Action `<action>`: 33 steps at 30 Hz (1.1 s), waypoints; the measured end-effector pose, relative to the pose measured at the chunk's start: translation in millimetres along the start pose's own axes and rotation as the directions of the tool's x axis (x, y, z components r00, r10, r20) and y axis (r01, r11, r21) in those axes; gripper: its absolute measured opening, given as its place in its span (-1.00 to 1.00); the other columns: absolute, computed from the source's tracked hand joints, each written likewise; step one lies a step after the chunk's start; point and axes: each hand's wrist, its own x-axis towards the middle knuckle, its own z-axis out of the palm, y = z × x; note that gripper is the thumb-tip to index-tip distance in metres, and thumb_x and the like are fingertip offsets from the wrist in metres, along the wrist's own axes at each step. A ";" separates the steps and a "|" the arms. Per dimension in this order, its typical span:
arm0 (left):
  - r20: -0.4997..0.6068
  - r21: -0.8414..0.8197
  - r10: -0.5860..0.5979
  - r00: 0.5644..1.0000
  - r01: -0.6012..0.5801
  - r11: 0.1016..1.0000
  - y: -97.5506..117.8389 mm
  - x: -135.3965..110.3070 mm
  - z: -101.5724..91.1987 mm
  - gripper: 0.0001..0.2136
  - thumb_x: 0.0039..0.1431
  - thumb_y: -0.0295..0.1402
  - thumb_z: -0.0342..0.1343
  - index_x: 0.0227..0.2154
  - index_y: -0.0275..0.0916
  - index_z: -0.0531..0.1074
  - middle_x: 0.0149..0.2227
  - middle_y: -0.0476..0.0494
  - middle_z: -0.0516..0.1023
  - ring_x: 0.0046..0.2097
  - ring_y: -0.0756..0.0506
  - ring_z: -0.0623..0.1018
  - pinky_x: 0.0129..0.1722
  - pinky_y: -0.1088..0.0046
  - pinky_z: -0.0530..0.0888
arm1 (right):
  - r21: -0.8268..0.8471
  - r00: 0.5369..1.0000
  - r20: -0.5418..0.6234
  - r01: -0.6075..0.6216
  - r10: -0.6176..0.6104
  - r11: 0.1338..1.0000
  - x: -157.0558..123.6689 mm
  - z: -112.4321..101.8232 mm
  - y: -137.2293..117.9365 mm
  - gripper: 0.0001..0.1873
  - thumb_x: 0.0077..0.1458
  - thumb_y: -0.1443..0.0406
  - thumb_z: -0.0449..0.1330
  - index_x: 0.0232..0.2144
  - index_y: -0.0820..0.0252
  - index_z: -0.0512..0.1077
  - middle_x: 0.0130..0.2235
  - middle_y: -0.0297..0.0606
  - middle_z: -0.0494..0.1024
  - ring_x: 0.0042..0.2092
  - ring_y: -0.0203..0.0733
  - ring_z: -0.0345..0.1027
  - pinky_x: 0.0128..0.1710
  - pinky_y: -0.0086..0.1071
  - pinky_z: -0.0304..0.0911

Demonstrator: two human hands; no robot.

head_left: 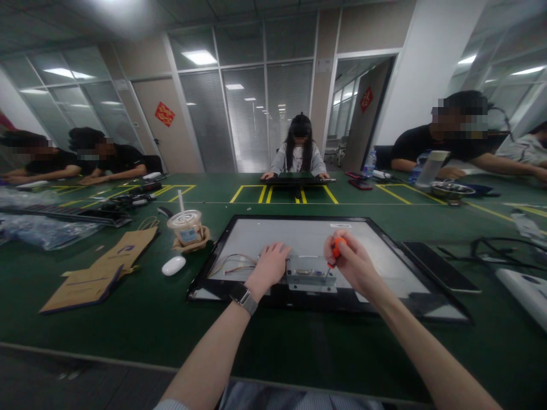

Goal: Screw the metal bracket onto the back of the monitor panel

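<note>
We're on bare panel back (384, 250), flat on green table (128, 324), 12 o'clock from us. Left hand (270, 263) open, fingers flat on panel at 9 of metal cover (308, 272), gripping nothing. Right hand (350, 263) closed round orange screwdriver (337, 248), tip down at cover's 3 o'clock edge. Our guess: outer shell off, cover not yet off, wires (233, 265) at 9 attached, so screws mid-job. Writing: cup (187, 226) label at 10 too blurry, paper bag (106, 265) logo unreadable, red door sign (164, 114) illegible.
</note>
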 end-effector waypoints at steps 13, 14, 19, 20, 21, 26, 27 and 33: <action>0.007 0.002 0.004 1.000 -0.004 1.000 2.3 -0.5 -4.3 -0.54 0.28 -0.56 -0.17 0.21 -0.23 0.26 0.27 -0.30 0.28 0.26 -0.23 0.31 0.22 0.16 0.28 | -0.066 0.999 0.019 -0.034 0.036 0.997 -0.2 4.4 -2.6 -0.65 0.12 0.00 0.28 -0.42 0.17 0.51 -0.37 -0.27 0.41 -0.39 -0.23 0.25 -0.46 -0.38 0.11; 0.007 0.004 0.004 1.000 -0.004 1.000 2.1 -0.4 -4.2 -0.54 0.28 -0.56 -0.17 0.21 -0.23 0.26 0.27 -0.31 0.28 0.26 -0.23 0.31 0.22 0.16 0.28 | -0.055 0.999 0.010 -0.039 0.040 0.998 0.1 4.5 -2.8 -0.66 0.12 0.00 0.27 -0.41 0.16 0.50 -0.39 -0.28 0.40 -0.41 -0.25 0.23 -0.47 -0.39 0.10; 0.007 0.006 0.002 1.000 -0.002 1.000 0.6 -0.3 -1.6 -0.53 0.30 -0.56 -0.19 0.24 -0.26 0.24 0.28 -0.33 0.27 0.27 -0.24 0.31 0.23 0.14 0.27 | 0.007 0.999 -0.006 -0.033 0.033 0.999 1.2 5.2 -3.0 -0.72 0.15 0.02 0.27 -0.32 0.07 0.39 -0.50 -0.39 0.40 -0.48 -0.29 0.17 -0.49 -0.42 0.06; 0.005 0.004 0.001 1.000 -0.001 1.000 0.4 -0.2 -1.0 -0.53 0.30 -0.56 -0.19 0.24 -0.26 0.24 0.28 -0.32 0.27 0.27 -0.25 0.30 0.23 0.13 0.27 | 0.009 0.999 -0.004 -0.034 0.034 0.999 1.2 5.4 -2.6 -0.72 0.14 0.03 0.27 -0.31 0.06 0.36 -0.49 -0.40 0.42 -0.48 -0.29 0.18 -0.49 -0.43 0.06; 0.001 0.002 0.001 1.000 -0.001 1.000 0.3 0.0 -0.3 -0.53 0.29 -0.56 -0.19 0.24 -0.26 0.24 0.28 -0.32 0.27 0.27 -0.24 0.30 0.24 0.13 0.26 | 0.009 0.999 -0.001 -0.037 0.037 0.999 1.0 5.6 -2.0 -0.71 0.14 0.03 0.28 -0.31 0.05 0.34 -0.49 -0.41 0.43 -0.48 -0.29 0.18 -0.49 -0.43 0.06; -0.016 0.012 0.009 1.000 -0.009 1.000 -0.7 1.0 2.6 -0.55 0.30 -0.55 -0.17 0.22 -0.24 0.25 0.26 -0.32 0.29 0.25 -0.23 0.32 0.22 0.15 0.28 | -0.039 1.000 -0.005 -0.023 0.023 0.999 -0.3 5.9 1.8 -0.65 0.06 0.07 0.36 -0.31 0.03 0.28 -0.50 -0.46 0.45 -0.51 -0.32 0.17 -0.50 -0.44 0.04; -0.016 0.014 0.012 1.000 -0.012 1.000 -0.9 1.2 2.9 -0.55 0.30 -0.55 -0.17 0.22 -0.24 0.25 0.26 -0.32 0.29 0.25 -0.23 0.32 0.21 0.15 0.29 | -0.049 1.000 -0.008 -0.022 0.021 0.999 -0.4 5.8 2.0 -0.64 0.05 0.08 0.37 -0.32 0.04 0.27 -0.50 -0.47 0.46 -0.51 -0.33 0.18 -0.50 -0.44 0.04; -0.012 0.006 0.014 1.000 -0.014 1.000 -0.6 0.5 1.2 -0.54 0.27 -0.56 -0.16 0.21 -0.23 0.25 0.28 -0.31 0.28 0.25 -0.23 0.32 0.21 0.15 0.29 | -0.069 0.999 -0.015 -0.034 0.033 0.997 0.5 4.6 -1.2 -0.66 0.07 0.05 0.34 -0.40 0.09 0.32 -0.47 -0.40 0.46 -0.49 -0.31 0.23 -0.50 -0.41 0.08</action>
